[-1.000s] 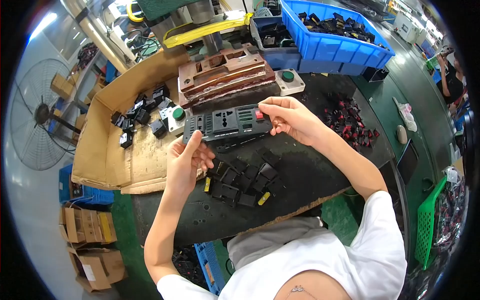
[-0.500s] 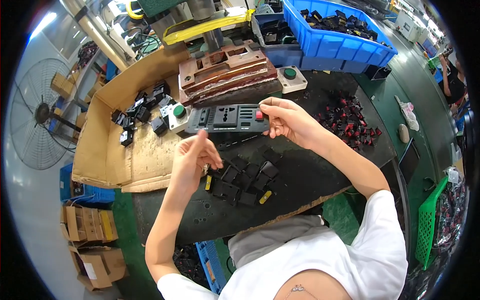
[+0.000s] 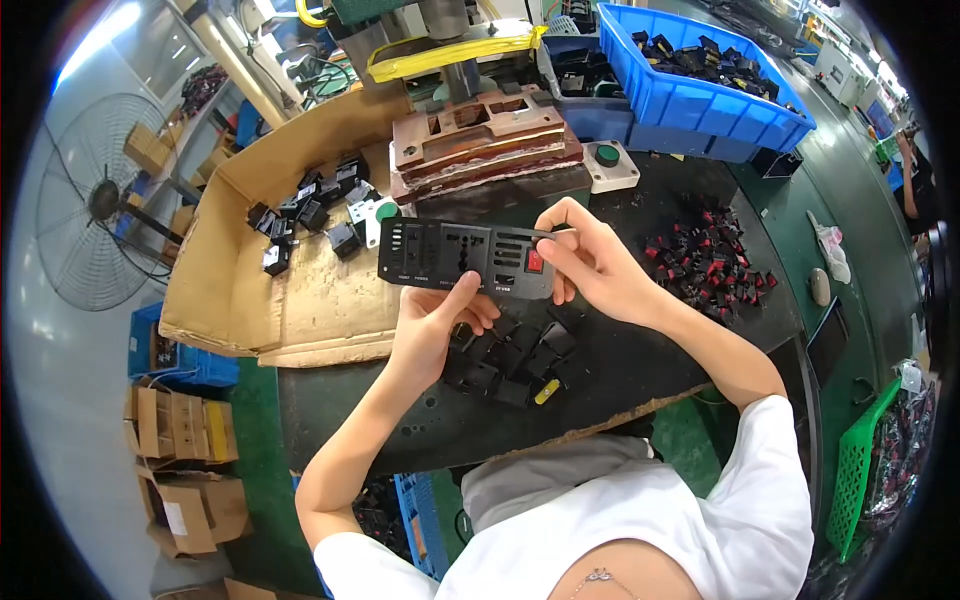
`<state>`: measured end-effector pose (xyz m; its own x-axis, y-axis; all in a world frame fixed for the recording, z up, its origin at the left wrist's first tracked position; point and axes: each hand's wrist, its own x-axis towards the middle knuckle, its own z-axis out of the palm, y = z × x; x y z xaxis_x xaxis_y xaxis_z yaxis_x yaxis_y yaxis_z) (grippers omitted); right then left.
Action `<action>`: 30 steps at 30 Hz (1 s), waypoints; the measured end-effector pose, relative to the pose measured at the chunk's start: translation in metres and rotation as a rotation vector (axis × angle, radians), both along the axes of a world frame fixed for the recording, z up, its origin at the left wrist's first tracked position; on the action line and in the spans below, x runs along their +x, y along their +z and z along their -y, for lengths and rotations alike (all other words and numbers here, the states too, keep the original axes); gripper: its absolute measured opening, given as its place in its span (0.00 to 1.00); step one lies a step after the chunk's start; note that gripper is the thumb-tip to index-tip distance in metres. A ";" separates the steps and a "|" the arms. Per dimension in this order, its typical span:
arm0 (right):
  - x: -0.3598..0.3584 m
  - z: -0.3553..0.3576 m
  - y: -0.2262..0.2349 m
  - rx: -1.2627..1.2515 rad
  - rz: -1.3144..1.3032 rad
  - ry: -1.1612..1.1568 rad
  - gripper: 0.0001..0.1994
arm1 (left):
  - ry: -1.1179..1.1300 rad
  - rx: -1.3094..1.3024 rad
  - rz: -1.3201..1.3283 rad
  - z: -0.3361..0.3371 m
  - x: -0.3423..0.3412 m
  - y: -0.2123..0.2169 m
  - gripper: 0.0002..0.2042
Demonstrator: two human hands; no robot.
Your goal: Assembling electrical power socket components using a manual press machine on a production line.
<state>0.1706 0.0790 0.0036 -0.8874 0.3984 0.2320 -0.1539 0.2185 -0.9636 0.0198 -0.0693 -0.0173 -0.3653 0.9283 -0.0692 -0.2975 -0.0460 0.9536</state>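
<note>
Panel (image 3: 440, 262), black and slotted, is held up over the bench (image 3: 640, 365) between your 2 hands, its face tilted up toward you. Your left hand (image 3: 437, 332) has its thumb laid over the lower edge near the middle, with the other fingers curled underneath, so that edge is gripped between them. Your right hand (image 3: 592, 262) pinches the right end, thumb and fingers closed on it just beside the red switch (image 3: 535, 261).

Below the panel, a cluster of black housings (image 3: 517, 362) lies on the bench, with a yellow piece (image 3: 547, 391) at its near side. To your right is a spread of small red-and-black parts (image 3: 708, 258). At your left, a cut-down cardboard box (image 3: 225, 305) holds more black pieces (image 3: 312, 212).

Beyond the panel stands a brown layered fixture (image 3: 480, 140), with 2 green buttons near it: the right button (image 3: 607, 156) shows fully, while the left button (image 3: 387, 211) is partly hidden by the panel. Farther back, a blue bin (image 3: 690, 108) carries a heap of dark parts (image 3: 708, 68).
</note>
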 end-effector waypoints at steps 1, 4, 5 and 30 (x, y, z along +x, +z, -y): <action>0.000 0.000 0.001 -0.001 -0.001 -0.003 0.06 | 0.040 0.008 -0.063 0.000 0.001 0.001 0.13; 0.000 0.000 0.003 0.066 0.031 -0.038 0.06 | 0.082 0.043 -0.143 -0.001 0.003 0.001 0.11; 0.000 0.000 0.002 0.068 0.024 -0.042 0.05 | 0.087 0.071 -0.159 -0.001 0.003 0.001 0.10; -0.010 -0.017 -0.028 0.839 0.184 -0.019 0.15 | 1.347 0.976 -0.046 0.154 -0.029 -0.016 0.15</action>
